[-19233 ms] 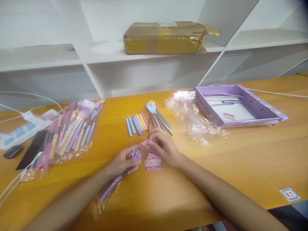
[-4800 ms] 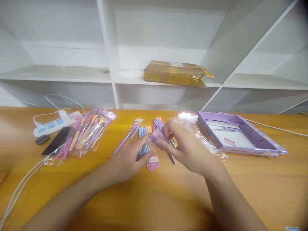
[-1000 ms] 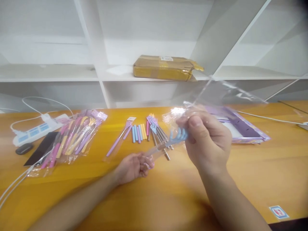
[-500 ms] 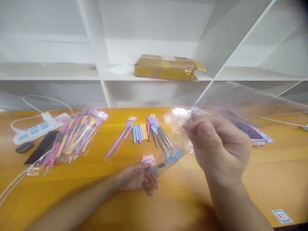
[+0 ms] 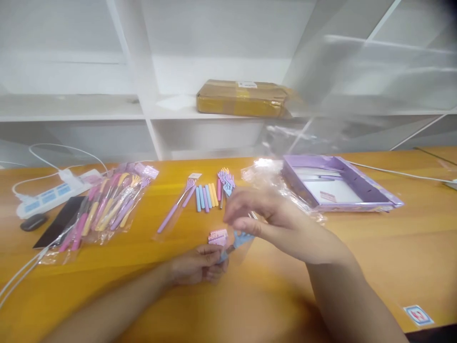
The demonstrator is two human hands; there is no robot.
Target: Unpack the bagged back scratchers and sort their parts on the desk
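My left hand (image 5: 200,265) is closed around the handle of a back scratcher (image 5: 242,239) with a light-blue claw head; clear film shows about it. My right hand (image 5: 271,220) is above that claw, fingers curved and apart from the thumb, with nothing seen in it. A blurred piece of clear plastic film (image 5: 303,136) is in the air at upper right. Pink printed cards (image 5: 217,237) lie just beyond my left hand. Farther back are coloured handle sleeves (image 5: 206,197) and claw-headed metal rods (image 5: 226,180), partly hidden by my right hand.
A bagged purple back scratcher (image 5: 177,204) lies left of the sleeves. Several bagged ones (image 5: 110,205) are at left by a power strip (image 5: 50,194), mouse (image 5: 34,222) and cables. Crumpled plastic (image 5: 266,176) and a purple box (image 5: 305,188) stand right. A taped parcel (image 5: 243,99) sits on the shelf.
A bagged purple back scratcher came to lie left of the sleeves. My right hand has let go of the clear film, which flew up and right, and moved left to the blue claw.
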